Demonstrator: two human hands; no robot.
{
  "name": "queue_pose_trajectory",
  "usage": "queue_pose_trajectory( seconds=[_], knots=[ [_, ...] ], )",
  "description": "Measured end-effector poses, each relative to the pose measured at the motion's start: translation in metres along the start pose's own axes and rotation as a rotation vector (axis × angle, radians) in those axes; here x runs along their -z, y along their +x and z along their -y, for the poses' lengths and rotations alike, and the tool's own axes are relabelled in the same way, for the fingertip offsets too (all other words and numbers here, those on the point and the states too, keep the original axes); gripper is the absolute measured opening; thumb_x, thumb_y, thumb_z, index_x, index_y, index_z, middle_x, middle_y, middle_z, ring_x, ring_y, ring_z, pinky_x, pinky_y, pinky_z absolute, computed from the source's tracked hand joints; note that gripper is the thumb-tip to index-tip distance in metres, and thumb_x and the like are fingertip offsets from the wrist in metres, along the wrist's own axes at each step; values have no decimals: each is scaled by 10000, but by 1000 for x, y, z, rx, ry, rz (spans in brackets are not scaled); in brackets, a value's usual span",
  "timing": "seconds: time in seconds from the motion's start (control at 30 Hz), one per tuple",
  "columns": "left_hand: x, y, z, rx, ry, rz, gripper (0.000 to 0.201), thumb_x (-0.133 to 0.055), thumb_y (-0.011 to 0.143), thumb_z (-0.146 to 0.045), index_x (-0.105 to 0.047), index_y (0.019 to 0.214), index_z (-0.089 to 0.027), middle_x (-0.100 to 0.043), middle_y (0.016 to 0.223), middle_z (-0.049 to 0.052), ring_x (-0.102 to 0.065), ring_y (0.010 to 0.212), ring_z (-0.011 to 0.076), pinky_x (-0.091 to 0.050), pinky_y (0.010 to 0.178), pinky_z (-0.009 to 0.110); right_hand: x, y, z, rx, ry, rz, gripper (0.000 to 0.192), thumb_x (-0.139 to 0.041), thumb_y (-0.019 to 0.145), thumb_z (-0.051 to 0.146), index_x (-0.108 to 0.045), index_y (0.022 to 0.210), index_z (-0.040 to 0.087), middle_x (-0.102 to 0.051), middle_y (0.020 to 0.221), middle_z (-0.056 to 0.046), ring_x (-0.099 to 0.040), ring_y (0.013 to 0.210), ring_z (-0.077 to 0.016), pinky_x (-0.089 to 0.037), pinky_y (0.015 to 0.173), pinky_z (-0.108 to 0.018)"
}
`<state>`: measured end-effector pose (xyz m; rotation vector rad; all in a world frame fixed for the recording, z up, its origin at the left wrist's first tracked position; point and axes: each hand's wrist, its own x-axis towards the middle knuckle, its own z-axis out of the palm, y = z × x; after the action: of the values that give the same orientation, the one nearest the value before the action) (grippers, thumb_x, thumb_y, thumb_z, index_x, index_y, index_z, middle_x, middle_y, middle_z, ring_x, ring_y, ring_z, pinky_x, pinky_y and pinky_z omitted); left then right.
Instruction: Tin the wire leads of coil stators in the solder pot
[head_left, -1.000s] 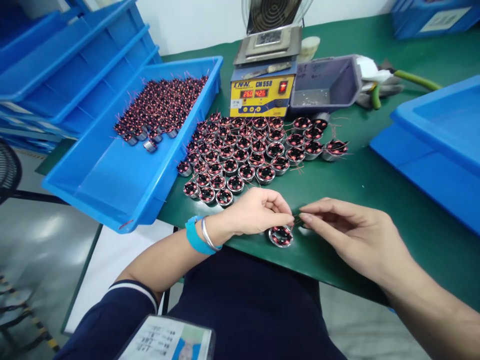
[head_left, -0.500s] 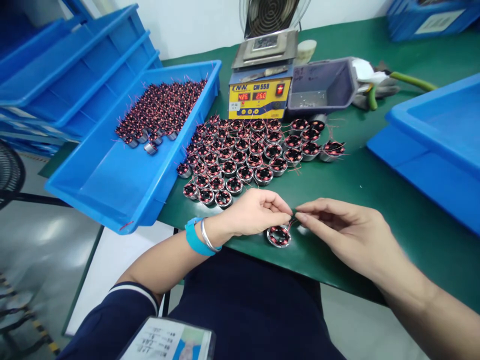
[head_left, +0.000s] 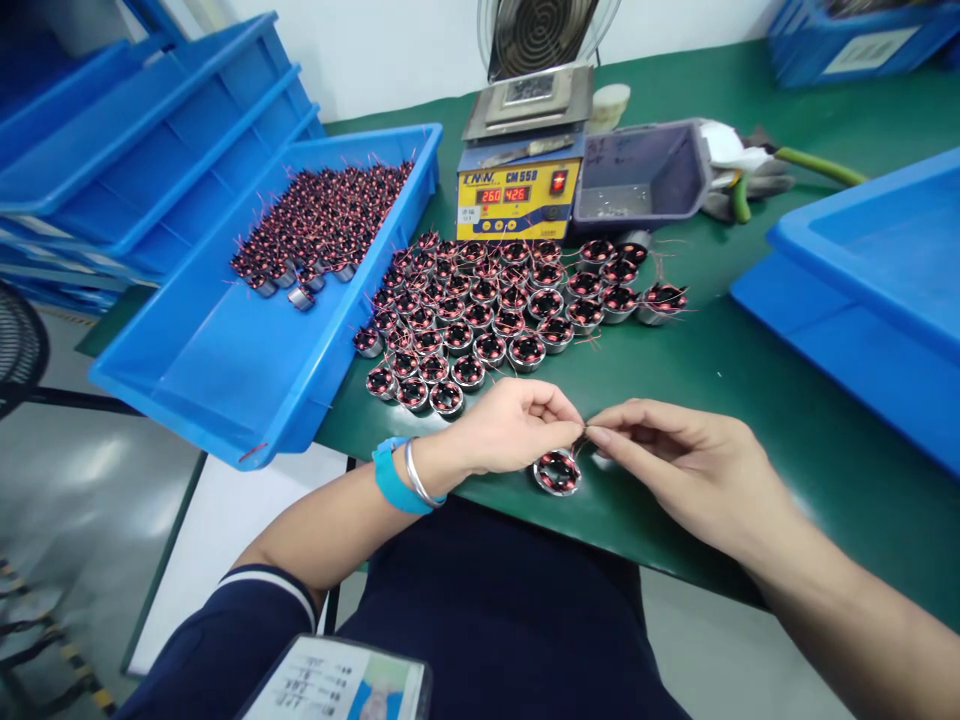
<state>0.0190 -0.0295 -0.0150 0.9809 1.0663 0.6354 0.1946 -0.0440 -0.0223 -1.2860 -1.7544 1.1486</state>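
A motor stator (head_left: 557,487), a metal ring with copper windings and a black inner part, lies on the green table near its front edge. Thin copper wires (head_left: 576,449) rise from its upper right side to my fingertips. My left hand (head_left: 517,425) pinches with thumb and forefinger just above the stator. Tip to tip with it, my right hand (head_left: 682,460) also pinches at the wire ends. The fingers cover most of the wires' tips. Behind my left hand stand many more stators (head_left: 480,316) in close rows.
A blue tray (head_left: 210,350) holding a heap of stators is on the left, beside stacked blue bins (head_left: 165,130). At the back stand a yellow solder pot unit (head_left: 519,195) and a grey-purple box (head_left: 645,175). Blue trays (head_left: 862,300) sit at the right, near green-handled pliers (head_left: 817,165).
My right fingertips have come slightly left, closing the small gap to my left fingertips. The stator stays in place.
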Motion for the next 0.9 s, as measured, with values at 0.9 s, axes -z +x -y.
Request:
queue_pose_trajectory(
  seconds=[0.9],
  knots=[
    [-4,-1,-8,102,0,7,167,-593,732,-5,-566,612,-118,-587,487,-46,-469,411,26,-358,456,154,0,-5,0,333,-286,-53,199,-529,931,263,-652,781,222,-689,718,-25,-634,603,-145,-498,579,-252]
  ],
)
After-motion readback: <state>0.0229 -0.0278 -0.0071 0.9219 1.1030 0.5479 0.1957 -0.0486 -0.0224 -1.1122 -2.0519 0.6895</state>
